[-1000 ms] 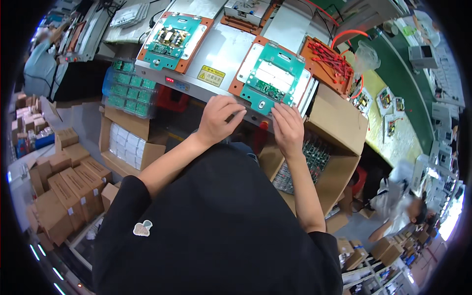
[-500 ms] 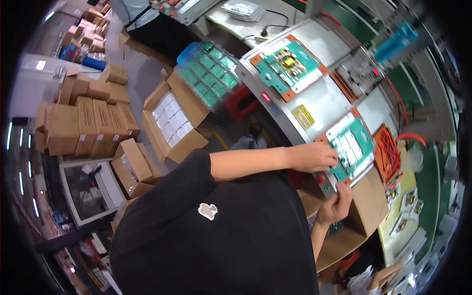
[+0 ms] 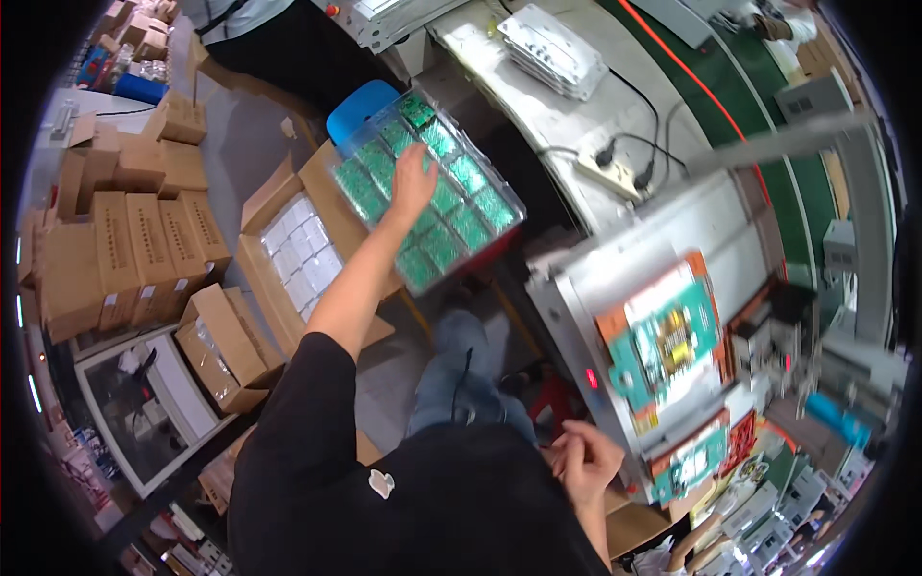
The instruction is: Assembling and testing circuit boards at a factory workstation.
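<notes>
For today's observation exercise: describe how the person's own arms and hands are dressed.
Both hands, the left hand and the right hand, are bare, with no gloves. The forearms are uncovered. The person wears a black short-sleeved shirt bearing a small white patch.

Green circuit boards (image 3: 451, 206) fill a clear tray (image 3: 507, 206) by brown cartons (image 3: 115, 250), seemingly plain.

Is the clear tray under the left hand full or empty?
Full, as far as visible: the clear tray shows green circuit boards in every visible pocket; the left hand covers some.

Glossy clear plastic tray (image 3: 477, 213) of green circuit boards (image 3: 445, 248); matt brown cardboard boxes (image 3: 115, 259).
</notes>
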Available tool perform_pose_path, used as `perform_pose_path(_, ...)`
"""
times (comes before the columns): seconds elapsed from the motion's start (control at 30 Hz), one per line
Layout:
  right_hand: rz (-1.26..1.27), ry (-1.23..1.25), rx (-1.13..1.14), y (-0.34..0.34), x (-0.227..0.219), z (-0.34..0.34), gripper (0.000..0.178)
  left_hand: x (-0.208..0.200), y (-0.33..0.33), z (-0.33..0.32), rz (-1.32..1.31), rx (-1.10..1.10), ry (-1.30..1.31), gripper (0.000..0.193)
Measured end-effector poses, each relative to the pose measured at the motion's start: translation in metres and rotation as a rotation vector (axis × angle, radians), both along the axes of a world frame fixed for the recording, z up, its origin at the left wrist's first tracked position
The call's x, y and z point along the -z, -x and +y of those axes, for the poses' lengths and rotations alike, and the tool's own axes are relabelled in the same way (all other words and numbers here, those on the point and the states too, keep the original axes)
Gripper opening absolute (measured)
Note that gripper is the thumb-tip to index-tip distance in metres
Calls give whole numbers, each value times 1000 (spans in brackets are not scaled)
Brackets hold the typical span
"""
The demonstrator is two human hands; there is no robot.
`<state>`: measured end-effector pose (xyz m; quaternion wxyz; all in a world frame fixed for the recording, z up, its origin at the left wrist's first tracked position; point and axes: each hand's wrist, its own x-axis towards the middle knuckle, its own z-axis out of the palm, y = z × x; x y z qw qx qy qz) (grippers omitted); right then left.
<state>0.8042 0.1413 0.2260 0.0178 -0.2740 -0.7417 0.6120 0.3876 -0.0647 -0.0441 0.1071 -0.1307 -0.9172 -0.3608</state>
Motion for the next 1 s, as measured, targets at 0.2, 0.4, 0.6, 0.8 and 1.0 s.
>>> perform_pose_path(0.2, -197, -201, -212, 21, -43, -33, 18, 55, 69, -10, 9, -46, 583, 62)
perform_pose_path(0.4, -281, -218, -179, 67, -75, -40, 19, 27, 93, -32, -166, 48, 453, 40)
perform_pose_path(0.6, -64, -333, -87, 107, -58, -52, 18, -50, 30, -44, -950, 4, -1006, 32)
perform_pose_path(0.8, 95, -640, 0, 136, -51, -49, 45, -221, -114, 13, -1390, 426, -1121, 35)
perform_pose_path(1.0, -10, -800, 230, 11, -54, -39, 47, -266, -223, 70, -1654, 947, -772, 33)
